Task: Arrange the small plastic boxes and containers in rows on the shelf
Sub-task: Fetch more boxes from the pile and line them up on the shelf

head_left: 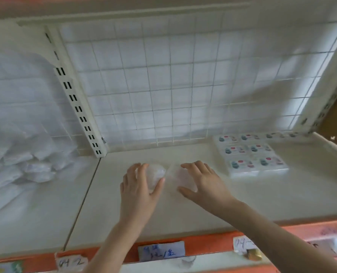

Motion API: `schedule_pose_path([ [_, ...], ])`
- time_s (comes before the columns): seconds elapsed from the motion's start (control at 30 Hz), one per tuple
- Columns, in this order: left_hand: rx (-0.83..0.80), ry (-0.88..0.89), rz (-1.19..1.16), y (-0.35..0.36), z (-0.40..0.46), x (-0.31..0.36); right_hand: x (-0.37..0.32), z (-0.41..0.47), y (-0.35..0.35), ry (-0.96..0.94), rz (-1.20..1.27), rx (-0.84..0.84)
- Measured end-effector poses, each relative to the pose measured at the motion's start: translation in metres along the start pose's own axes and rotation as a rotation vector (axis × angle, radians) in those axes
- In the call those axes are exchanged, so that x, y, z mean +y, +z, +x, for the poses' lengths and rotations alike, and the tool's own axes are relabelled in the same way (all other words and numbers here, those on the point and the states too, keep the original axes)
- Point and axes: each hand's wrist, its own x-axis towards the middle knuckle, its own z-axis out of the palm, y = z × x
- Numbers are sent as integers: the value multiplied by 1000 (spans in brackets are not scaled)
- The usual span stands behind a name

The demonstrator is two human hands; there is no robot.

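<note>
Two small clear round plastic containers sit side by side on the white shelf [183, 209], near its middle. My left hand [140, 188] grips the left container [156, 173], with the fingers over its far side and the thumb on its near side. My right hand [201, 180] grips the right container [178, 175] the same way. At the shelf's back right, several flat clear boxes [250, 156] with printed labels lie in rows.
A white wire grid [163, 85] forms the back wall. The neighbouring shelf to the left holds a pile of clear plastic bags [22, 154]. An orange price rail [203, 243] with paper labels runs along the front edge. Another small clear container [188, 261] shows below the rail.
</note>
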Motion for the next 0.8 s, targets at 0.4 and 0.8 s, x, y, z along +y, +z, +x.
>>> schedule_pose_path([
  [0.4, -52, 246, -162, 80, 7, 155, 124, -95, -72, 259, 0, 177],
  [0.8, -72, 297, -107, 129, -17, 239, 201, -138, -97, 358, -88, 120],
])
